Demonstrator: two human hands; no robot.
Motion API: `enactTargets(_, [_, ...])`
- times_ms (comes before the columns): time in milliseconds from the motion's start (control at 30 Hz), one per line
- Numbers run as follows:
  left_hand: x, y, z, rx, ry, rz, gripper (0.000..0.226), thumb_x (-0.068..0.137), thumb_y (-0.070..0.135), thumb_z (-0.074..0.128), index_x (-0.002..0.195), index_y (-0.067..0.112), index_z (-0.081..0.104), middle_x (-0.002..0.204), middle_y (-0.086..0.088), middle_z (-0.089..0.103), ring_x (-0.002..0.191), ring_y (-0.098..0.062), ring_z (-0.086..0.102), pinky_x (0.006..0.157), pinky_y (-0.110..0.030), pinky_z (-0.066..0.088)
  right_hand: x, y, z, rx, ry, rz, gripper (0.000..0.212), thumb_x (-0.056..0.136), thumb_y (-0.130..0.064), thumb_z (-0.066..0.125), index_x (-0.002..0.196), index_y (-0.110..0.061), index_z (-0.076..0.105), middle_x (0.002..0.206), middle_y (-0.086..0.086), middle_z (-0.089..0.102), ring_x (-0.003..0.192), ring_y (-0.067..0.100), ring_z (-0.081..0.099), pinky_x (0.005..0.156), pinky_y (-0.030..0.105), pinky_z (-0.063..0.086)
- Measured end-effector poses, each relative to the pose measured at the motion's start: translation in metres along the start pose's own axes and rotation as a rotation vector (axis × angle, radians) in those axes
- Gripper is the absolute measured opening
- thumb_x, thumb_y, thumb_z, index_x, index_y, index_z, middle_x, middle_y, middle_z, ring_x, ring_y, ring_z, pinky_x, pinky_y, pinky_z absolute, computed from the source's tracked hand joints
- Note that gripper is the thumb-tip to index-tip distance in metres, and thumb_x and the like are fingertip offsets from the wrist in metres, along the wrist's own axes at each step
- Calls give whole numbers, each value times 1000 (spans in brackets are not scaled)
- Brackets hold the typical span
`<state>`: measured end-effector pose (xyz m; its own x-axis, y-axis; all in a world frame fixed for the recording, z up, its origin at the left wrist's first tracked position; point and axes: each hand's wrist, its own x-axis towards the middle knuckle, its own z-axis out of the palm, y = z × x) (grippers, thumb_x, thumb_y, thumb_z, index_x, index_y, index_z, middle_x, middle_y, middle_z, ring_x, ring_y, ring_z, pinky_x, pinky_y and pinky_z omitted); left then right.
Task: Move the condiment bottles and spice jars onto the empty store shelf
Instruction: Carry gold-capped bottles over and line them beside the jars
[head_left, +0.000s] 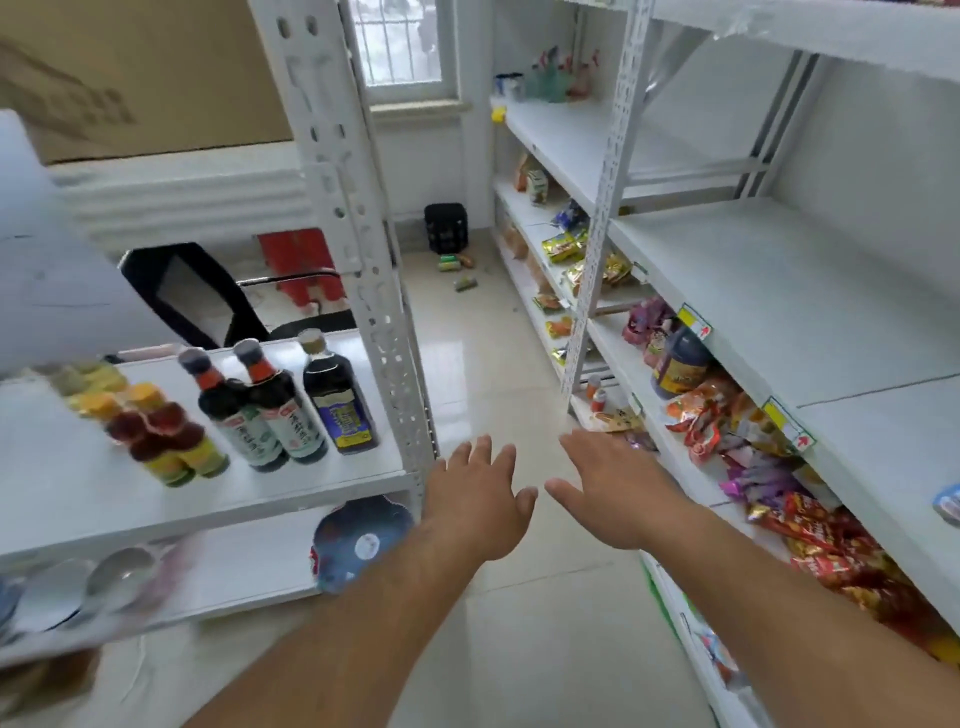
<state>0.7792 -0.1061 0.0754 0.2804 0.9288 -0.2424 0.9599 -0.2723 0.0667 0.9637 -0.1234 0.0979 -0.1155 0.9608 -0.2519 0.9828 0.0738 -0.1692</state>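
Observation:
Three dark condiment bottles stand on the left white shelf (291, 483): two red-necked ones (234, 410) (283, 402) and a blue-labelled one (337, 395). Left of them sits a cluster of several small spice jars (156, 431) with red and yellow lids. My left hand (480, 499) and my right hand (608, 488) hover over the aisle floor, both open and holding nothing, just right of the shelf's post. A bare white shelf board (810, 291) runs along the right-hand rack at mid height.
Snack packets (810, 525) and a dark jug (678, 364) fill the right rack's lower shelf. A blue dish (358, 540) and bowls (119, 571) lie under the bottles. A black chair (187, 296), a black bin (445, 228) and small items lie on the tiled floor ahead.

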Motion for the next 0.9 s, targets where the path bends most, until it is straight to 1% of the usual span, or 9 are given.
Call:
enactTargets(100, [-32,-26,9,-40,9,-143,69,101,64,32,160,30,24,170,-5,21,154,-30,24,121,-52,27,-2,-28,12,11,-55,-109,74,101,-65,32,161,-24,18,169,-3,19,154,22,21,123,43,26])
enactTargets(200, [-68,-56,21,-58,-3,-263,67,99,62,35,157,29,31,166,-3,30,151,-28,30,120,-53,30,-8,-64,26,24,-88,-234,70,102,-63,35,160,-25,22,166,-2,26,151,23,27,120,40,29])
enactTargets(300, [-105,-85,28,-82,-37,-386,70,99,62,36,160,29,25,170,-2,21,154,-26,23,122,-50,28,-14,-104,37,35,-97,-343,63,102,-60,39,154,-26,29,160,-1,37,144,24,36,115,40,36])
enactTargets(400, [-142,-114,31,-98,3,-486,69,101,60,35,162,28,22,170,-3,21,154,-26,23,120,-48,27,-15,-149,47,44,-128,-421,70,101,-60,39,160,-27,22,166,-1,28,149,23,30,118,39,31])
enactTargets(467, [-165,-135,33,-123,22,-536,68,103,58,34,162,27,21,171,-4,19,155,-27,22,121,-47,27,-17,-181,47,33,-131,-476,69,101,-59,41,159,-26,25,164,0,31,148,23,32,119,39,31])
enactTargets(533, [-186,-159,36,-141,34,-587,69,103,59,34,162,27,20,171,-5,16,156,-28,20,122,-48,27,-21,-213,48,24,-111,-531,62,100,-57,43,151,-24,36,155,1,43,137,24,43,112,41,38])
enactTargets(567, [-196,-172,38,-151,41,-612,69,103,59,33,162,28,20,172,-5,16,156,-28,21,122,-48,28,-22,-229,50,21,-107,-549,59,99,-57,44,149,-24,39,152,1,46,135,24,45,110,41,40])
enactTargets(733, [-249,-240,48,-166,49,-696,69,103,61,31,162,29,20,171,-5,17,155,-28,24,117,-48,34,-25,-310,73,-23,-117,-611,63,97,-64,42,147,-27,37,155,0,43,137,24,45,107,43,42])
enactTargets(900, [-300,-311,61,-183,39,-738,69,102,61,31,162,27,23,170,-6,22,155,-28,24,118,-49,35,-33,-397,92,-57,-133,-675,67,101,-61,40,154,-23,31,159,1,38,142,26,39,112,43,40])
